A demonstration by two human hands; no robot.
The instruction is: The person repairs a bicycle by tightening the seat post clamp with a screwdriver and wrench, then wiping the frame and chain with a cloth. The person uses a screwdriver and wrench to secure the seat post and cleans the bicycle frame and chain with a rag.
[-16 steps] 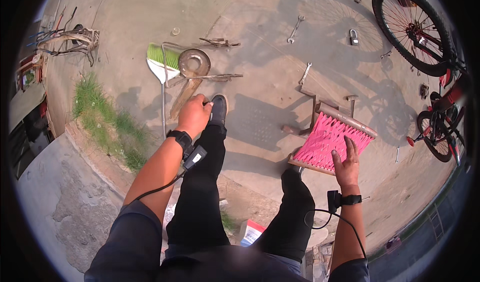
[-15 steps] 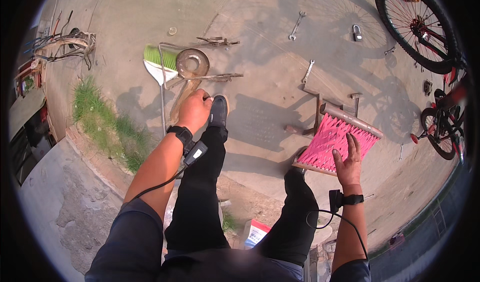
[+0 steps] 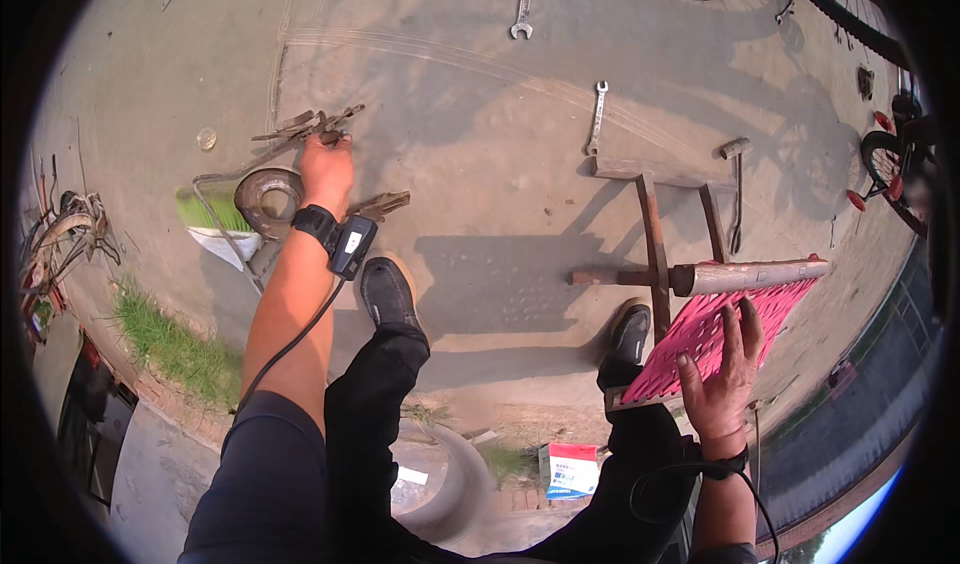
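My left hand point(image 3: 328, 172) reaches forward on the left. Its fingers are closed round the end of a rusty metal frame point(image 3: 318, 124) with a round disc point(image 3: 268, 204) set in it, lying on the ground. On the right, my right hand point(image 3: 722, 389) lies against the pink webbing point(image 3: 690, 349) of a wooden folding stool point(image 3: 655, 234), fingers stretched and thumb apart. The stool stands tilted by my right leg, its crossbar on the ground beyond. A broom with green bristles point(image 3: 205, 214) lies beside the disc, partly behind my left arm.
Two open-end wrenches, a far one point(image 3: 524, 4) and a nearer one point(image 3: 597, 119), lie ahead. A hammer point(image 3: 737, 189) rests beside the stool. Bicycles point(image 3: 885, 164) stand at the right. A red and white packet point(image 3: 572, 471) lies between my legs, and grass point(image 3: 175, 344) grows at the left.
My left hand has moved forward from beside my shoe and taken hold of the rusty frame. My right hand stays on the stool's webbing. The head view has shifted.
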